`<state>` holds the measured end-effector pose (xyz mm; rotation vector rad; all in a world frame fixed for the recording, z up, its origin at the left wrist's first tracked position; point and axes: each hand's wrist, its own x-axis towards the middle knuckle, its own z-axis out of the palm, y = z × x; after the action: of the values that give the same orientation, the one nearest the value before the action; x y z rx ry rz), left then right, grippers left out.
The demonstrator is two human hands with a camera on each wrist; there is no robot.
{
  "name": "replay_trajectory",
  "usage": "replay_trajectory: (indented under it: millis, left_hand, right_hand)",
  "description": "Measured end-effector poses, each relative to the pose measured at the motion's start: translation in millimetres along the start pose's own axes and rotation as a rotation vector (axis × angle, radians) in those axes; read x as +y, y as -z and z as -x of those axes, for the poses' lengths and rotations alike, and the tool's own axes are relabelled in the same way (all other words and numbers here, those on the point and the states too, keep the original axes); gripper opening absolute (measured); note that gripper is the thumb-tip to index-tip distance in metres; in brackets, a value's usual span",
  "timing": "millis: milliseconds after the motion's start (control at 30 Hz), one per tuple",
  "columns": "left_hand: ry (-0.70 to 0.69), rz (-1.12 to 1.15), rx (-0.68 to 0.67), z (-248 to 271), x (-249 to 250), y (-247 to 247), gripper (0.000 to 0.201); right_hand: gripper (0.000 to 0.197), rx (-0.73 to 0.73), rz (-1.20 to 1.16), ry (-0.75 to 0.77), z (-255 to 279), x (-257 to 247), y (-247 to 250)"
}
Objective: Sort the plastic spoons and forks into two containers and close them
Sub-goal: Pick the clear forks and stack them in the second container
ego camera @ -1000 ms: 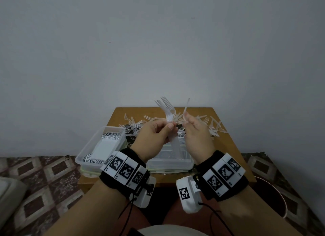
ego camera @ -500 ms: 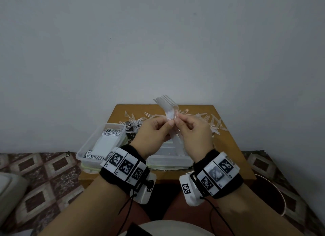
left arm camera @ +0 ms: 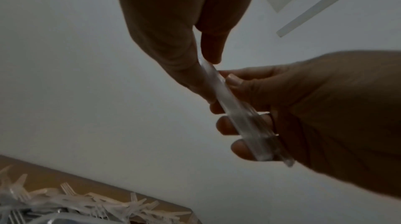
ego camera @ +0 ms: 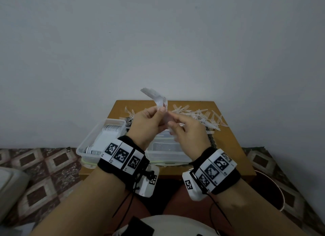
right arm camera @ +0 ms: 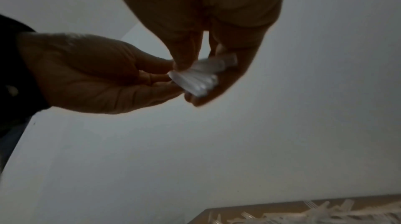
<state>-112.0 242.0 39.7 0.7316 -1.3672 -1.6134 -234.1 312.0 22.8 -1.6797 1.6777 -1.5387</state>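
Note:
A bundle of clear plastic forks (ego camera: pixel 159 102) is held above the table, tines pointing up and to the left. My left hand (ego camera: pixel 161 110) pinches the bundle just below the tines. My right hand (ego camera: pixel 173 128) curls its fingers round the handles lower down. The left wrist view shows the forks' handles (left arm camera: pixel 238 116) lying across the right hand's fingers (left arm camera: pixel 228 124). In the right wrist view both hands meet on the bundle (right arm camera: pixel 199 78). A clear container (ego camera: pixel 98 140) at the left holds stacked white spoons (ego camera: pixel 112 130). A second clear container (ego camera: pixel 167 154) lies below my hands.
Many loose clear forks (ego camera: pixel 198 116) lie scattered over the far half of the small wooden table (ego camera: pixel 233 147). A grey wall stands right behind it. A patterned floor lies on both sides, and a round bin (ego camera: pixel 274 191) stands at the lower right.
My right hand brought a single fork to the bundle in my left hand, then slid down onto the handles. The bundle's tines have tipped to the left.

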Motion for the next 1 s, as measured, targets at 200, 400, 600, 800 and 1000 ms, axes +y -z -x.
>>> replay_trajectory:
  millis: [200, 400, 600, 800, 1000]
  left_hand:
    - [0.025, -0.026, -0.029, -8, -1, -1, 0.023]
    - [0.093, 0.099, 0.060, -20, -14, -8, 0.019]
    - [-0.008, -0.423, 0.020, -34, -37, 5, 0.038]
    - [0.171, -1.180, -0.107, -44, -73, 57, 0.086]
    - [0.233, -1.206, -0.383, -51, -98, 75, 0.126]
  right_hand:
    - [0.037, -0.157, 0.219, 0.098, -8, 10, 11]
    - [0.055, -0.229, 0.179, 0.091, -4, 20, 9]
    - [0.050, -0.221, 0.400, 0.042, -11, 45, 11]
    - [0.045, -0.614, 0.671, -0.181, -40, 89, 30]
    - [0.045, -1.026, 0.829, -0.256, -58, 116, 10]
